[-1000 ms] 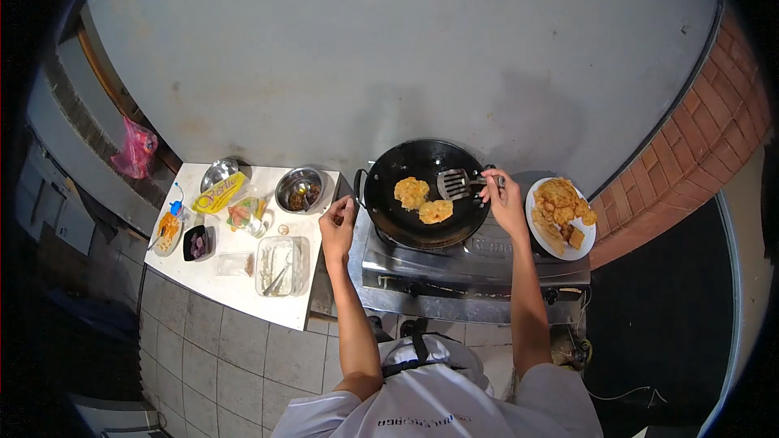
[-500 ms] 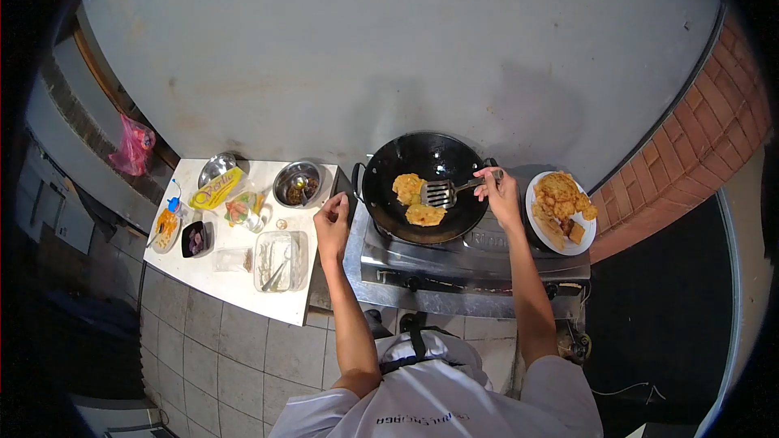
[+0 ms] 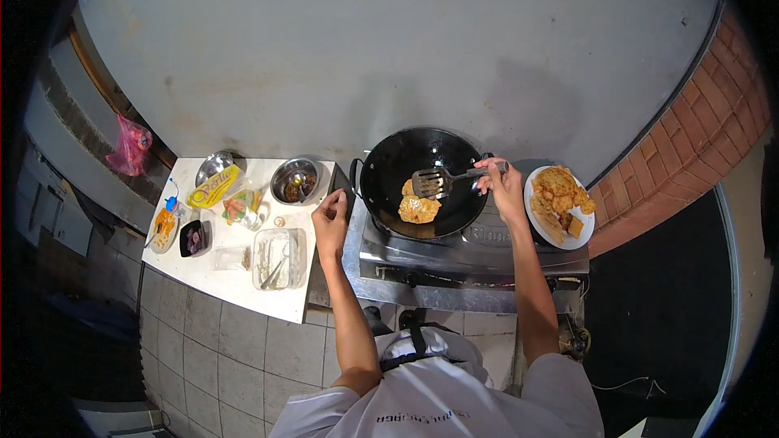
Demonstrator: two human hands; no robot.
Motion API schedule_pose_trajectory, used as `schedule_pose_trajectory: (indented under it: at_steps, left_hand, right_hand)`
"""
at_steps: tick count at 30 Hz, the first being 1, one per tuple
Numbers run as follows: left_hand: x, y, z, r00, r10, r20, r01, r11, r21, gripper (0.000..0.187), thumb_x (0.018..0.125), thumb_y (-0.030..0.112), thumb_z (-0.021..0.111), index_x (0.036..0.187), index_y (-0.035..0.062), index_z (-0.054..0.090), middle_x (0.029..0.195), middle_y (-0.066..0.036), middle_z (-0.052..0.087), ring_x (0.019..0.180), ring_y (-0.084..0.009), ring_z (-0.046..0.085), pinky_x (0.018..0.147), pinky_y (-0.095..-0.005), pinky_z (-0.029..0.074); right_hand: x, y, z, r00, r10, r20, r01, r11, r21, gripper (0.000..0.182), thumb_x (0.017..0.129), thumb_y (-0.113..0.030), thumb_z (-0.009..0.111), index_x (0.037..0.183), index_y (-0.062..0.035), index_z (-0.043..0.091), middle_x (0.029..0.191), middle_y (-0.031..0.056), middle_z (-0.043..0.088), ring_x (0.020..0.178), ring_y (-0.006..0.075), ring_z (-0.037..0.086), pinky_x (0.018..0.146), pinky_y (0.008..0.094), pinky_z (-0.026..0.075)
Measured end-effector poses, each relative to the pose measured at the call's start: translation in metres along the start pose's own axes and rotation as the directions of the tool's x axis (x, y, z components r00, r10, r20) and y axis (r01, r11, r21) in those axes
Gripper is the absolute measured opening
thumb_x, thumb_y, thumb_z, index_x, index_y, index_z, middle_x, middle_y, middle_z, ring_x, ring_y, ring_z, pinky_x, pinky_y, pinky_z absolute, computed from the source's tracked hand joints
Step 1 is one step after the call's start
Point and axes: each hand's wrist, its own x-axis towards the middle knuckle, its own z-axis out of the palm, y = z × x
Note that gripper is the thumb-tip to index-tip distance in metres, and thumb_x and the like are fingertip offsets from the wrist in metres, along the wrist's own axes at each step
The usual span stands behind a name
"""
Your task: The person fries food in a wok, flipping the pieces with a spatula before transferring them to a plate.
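My right hand [image 3: 501,184] is wrapped round the handle of a slotted metal spatula [image 3: 433,183], which it holds over a black wok [image 3: 388,164]. Below the blade lie golden fried fritters [image 3: 419,209]; the nearer one shows plainly, while the farther one is partly hidden by the spatula. My left hand [image 3: 330,212] hovers between the white table and the wok, its fingers curled in and nothing visible in them. Closest to it on the table is a steel bowl [image 3: 286,191] with a dark sauce and a spoon.
Right of the wok, a white plate [image 3: 558,244] bears fried pieces. The wok sits on a steel gas stove [image 3: 454,264]. On the white table [image 3: 280,305] are a clear container [image 3: 297,264] with a spoon, a black bowl [image 3: 195,250], a yellow packet [image 3: 217,186] and a second steel bowl [image 3: 213,166].
The spatula has tilted and shifted slightly left and up. The fritters, separate before, now lie close together or overlapping. My left hand stays almost where it was.
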Motion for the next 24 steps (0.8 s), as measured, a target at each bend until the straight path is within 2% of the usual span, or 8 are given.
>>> schedule_pose_trajectory:
  at_steps: [1,3,10,13,15,24]
  left_hand:
    - [0.001,-0.001,0.001,1.000,0.000,0.002,0.000,1.000,0.001,0.030,0.087,0.023,0.059,0.106,-0.0002,0.063,0.071,0.000,0.053,0.071,-0.0092,0.048,0.070,-0.0245,0.040]
    - [0.002,-0.003,0.003,0.997,0.071,-0.030,-0.072,0.997,-0.027,0.029,0.087,0.019,0.060,0.104,-0.0038,0.063,0.066,0.003,0.053,0.060,-0.0040,0.042,0.055,-0.0195,0.035]
    - [0.002,-0.004,0.001,0.998,0.064,-0.017,-0.064,0.998,-0.026,0.030,0.087,0.020,0.059,0.105,-0.0043,0.062,0.068,0.002,0.053,0.061,-0.0049,0.043,0.057,-0.0201,0.036]
    - [0.002,-0.001,0.000,0.992,0.120,-0.027,-0.120,0.993,0.013,0.030,0.087,0.020,0.059,0.105,-0.0045,0.062,0.066,0.002,0.051,0.061,-0.0053,0.043,0.057,-0.0201,0.036]
    - [0.000,0.002,-0.002,0.997,0.077,-0.031,-0.077,0.997,-0.022,0.030,0.087,0.020,0.060,0.105,-0.0040,0.062,0.066,0.003,0.049,0.061,-0.0055,0.042,0.058,-0.0202,0.036]
    - [-0.002,-0.001,-0.006,0.996,0.068,-0.054,-0.069,0.997,-0.027,0.031,0.086,0.021,0.060,0.106,-0.0027,0.062,0.070,0.001,0.051,0.065,-0.0066,0.044,0.061,-0.0217,0.037]
  right_hand:
    - [-0.001,-0.003,0.001,1.000,-0.020,0.015,0.020,1.000,-0.008,0.022,0.095,-0.017,0.044,0.096,0.0035,0.050,0.096,0.0155,0.060,0.059,0.0118,0.053,0.051,0.0230,0.043]
    - [-0.003,-0.010,0.003,0.999,-0.043,0.025,0.043,0.999,-0.017,0.020,0.095,-0.016,0.044,0.095,0.0026,0.052,0.096,0.0147,0.060,0.058,0.0110,0.053,0.051,0.0227,0.042]
    - [-0.007,-0.015,0.002,0.995,-0.084,0.045,0.084,0.996,-0.013,0.017,0.095,-0.013,0.043,0.094,0.0017,0.053,0.096,0.0131,0.061,0.058,0.0093,0.053,0.050,0.0222,0.042]
    - [-0.007,-0.018,0.002,0.993,-0.100,0.057,0.102,0.994,-0.026,0.017,0.095,-0.012,0.043,0.094,0.0014,0.053,0.095,0.0127,0.061,0.058,0.0089,0.052,0.049,0.0217,0.041]
    - [-0.008,-0.019,0.002,0.994,-0.099,0.056,0.101,0.994,-0.034,0.017,0.095,-0.012,0.043,0.094,0.0013,0.053,0.094,0.0124,0.061,0.057,0.0087,0.052,0.049,0.0214,0.041]
    - [-0.015,-0.030,0.009,0.994,-0.091,0.063,0.093,0.995,-0.044,0.016,0.095,-0.012,0.043,0.093,0.0007,0.053,0.091,0.0106,0.061,0.057,0.0073,0.051,0.048,0.0200,0.039]
